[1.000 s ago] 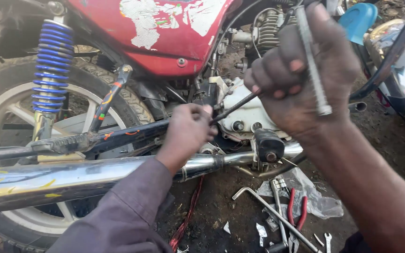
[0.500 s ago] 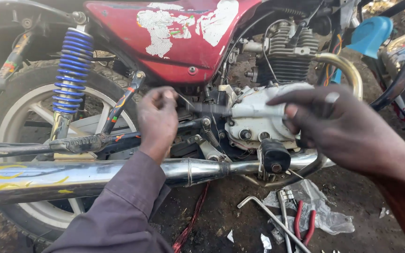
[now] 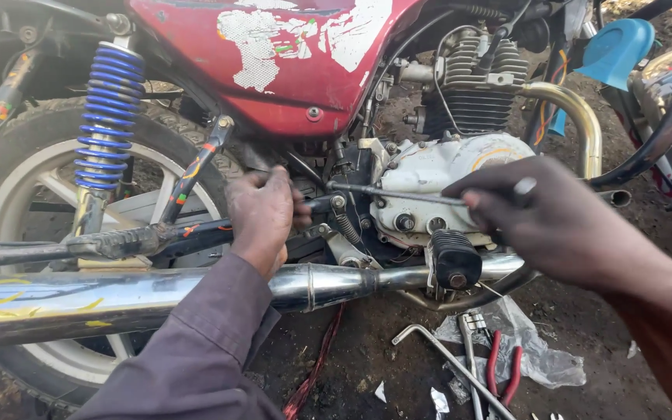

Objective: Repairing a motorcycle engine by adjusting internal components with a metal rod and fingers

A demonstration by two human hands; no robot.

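**Dirt yard, red motorcycle on its side stand — rod at the engine case**

Bare dirt ground under the bike, tools scattered on it. Your right hand is pinched shut on one thin metal rod; the rod runs out leftward from that grip, its tip near the pale engine cover. Your left hand is curled around a dark part by the frame, just beyond the rod's far tip; exactly what it grips, I can't tell.

Handling: the rod looks stiff, light, likely greasy. Hold it well back, as you do now.

Count: one rod, one blue shock spring, one chrome exhaust below both grips, one red-handled pliers on the ground.
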